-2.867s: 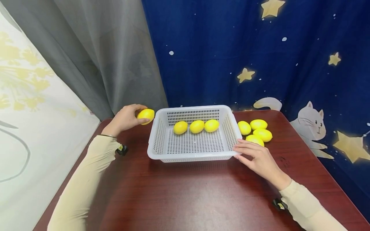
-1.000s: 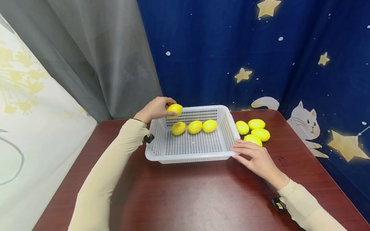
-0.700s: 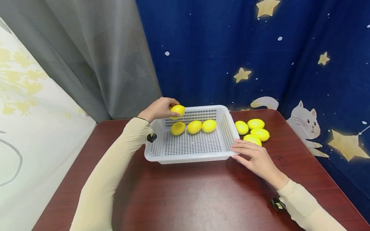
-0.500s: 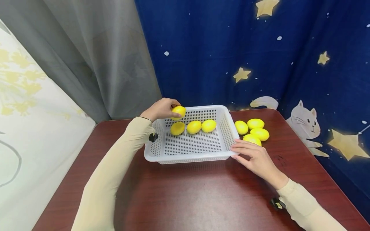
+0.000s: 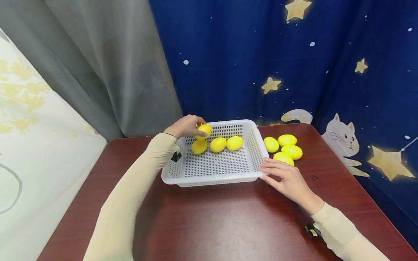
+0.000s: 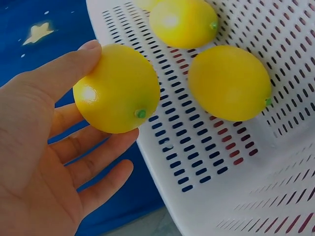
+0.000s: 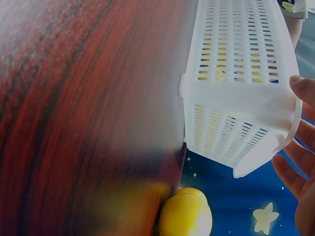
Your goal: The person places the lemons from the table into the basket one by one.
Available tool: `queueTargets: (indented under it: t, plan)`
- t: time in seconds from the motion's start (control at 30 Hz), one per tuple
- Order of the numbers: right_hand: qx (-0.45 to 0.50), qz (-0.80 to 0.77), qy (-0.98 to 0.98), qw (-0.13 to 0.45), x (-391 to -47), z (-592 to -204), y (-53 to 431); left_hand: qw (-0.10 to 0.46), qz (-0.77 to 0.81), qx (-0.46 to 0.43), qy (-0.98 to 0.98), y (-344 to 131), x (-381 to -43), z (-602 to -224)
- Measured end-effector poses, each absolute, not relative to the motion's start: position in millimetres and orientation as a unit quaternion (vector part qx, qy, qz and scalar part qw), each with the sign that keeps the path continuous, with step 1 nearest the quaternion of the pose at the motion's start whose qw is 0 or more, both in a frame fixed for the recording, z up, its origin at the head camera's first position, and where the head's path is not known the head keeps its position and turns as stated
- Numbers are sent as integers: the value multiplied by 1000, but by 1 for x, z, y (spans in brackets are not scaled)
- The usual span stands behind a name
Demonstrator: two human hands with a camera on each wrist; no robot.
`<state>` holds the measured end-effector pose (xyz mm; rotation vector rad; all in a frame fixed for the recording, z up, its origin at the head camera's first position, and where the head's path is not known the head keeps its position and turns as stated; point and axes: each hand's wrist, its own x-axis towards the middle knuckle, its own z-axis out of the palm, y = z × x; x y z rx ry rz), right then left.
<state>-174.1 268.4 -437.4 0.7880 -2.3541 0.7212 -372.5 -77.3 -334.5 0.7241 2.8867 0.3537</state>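
My left hand (image 5: 187,127) pinches a yellow lemon (image 6: 118,88) between thumb and fingers, over the back left part of a white perforated plastic basket (image 5: 215,177). In the left wrist view the lemon's green tip faces the camera. Three other lemons lie in a row inside the basket: a left one (image 5: 199,146), a middle one (image 5: 218,144) and a right one (image 5: 234,143). At the front right corner my right hand (image 5: 287,179) holds the basket's rim, thumb (image 7: 302,88) on the front side and fingers along the right side.
Several more lemons (image 5: 292,152) lie clustered on the dark red wooden table (image 5: 222,224), just right of the basket. Behind the table hang a blue star-patterned curtain (image 5: 222,65) and a grey curtain (image 5: 130,72).
My left hand has carried its lemon from left of the basket rightward over the rim, then lower toward the back left. The right hand stays at the corner; the view shifts slightly.
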Motion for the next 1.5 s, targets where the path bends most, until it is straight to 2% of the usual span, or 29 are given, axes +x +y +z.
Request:
queueTargets:
  t: [0.53,0.97,1.5]
  plan:
    - [294,269,-875,273,-175,-438,269,77,49,241,966,-61,-372,-348]
    - [292,269,-877,270,-174,-438,269,97,69,223,968,-55,-380,-358]
    - [289,272,-876,272,-176,-440,270,64,17,203,977,-51,-369,-347]
